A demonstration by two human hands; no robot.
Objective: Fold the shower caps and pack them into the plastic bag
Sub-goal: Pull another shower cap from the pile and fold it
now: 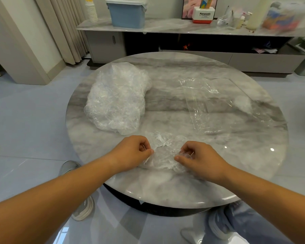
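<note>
1. Head view, stage of work: judged early, with the folding of a single cap in hand and no packing plainly done.
2. At the near edge of the table point(174, 191): one clear shower cap point(164, 155), crumpled, lying on the marble top between the two hands.
3. Grip with the left hand point(132, 152): fingers curled, thumb and forefinger pinching the cap's left edge.
4. Grip with the right hand point(199, 157): curled the same way, pinching the cap's right edge. Both clamped on the film, neither one spread flat.
5. Left to do: a heap of unfolded shower caps point(116, 99) on the left part of the table, loose and puffy, touched by neither hand. Probably the bulk of the job, though impossible to count through the tangled film.
6. Container for the task: the plastic bag point(224, 106), flat on the right part of the table, well apart from both hands, clear, with a small barcode label point(214, 91) toward the table's far side.
7. Contents of the bag: hard to tell. A pale cloudy patch toward the table's right rim, perhaps a packed cap, perhaps marble veining or glare through the film. Otherwise lying flat and looking close to empty.
8. Beyond the far side of the table: a blue lidded box point(127, 13) on a low sideboard point(165, 26), lid on, contents hidden.
</note>
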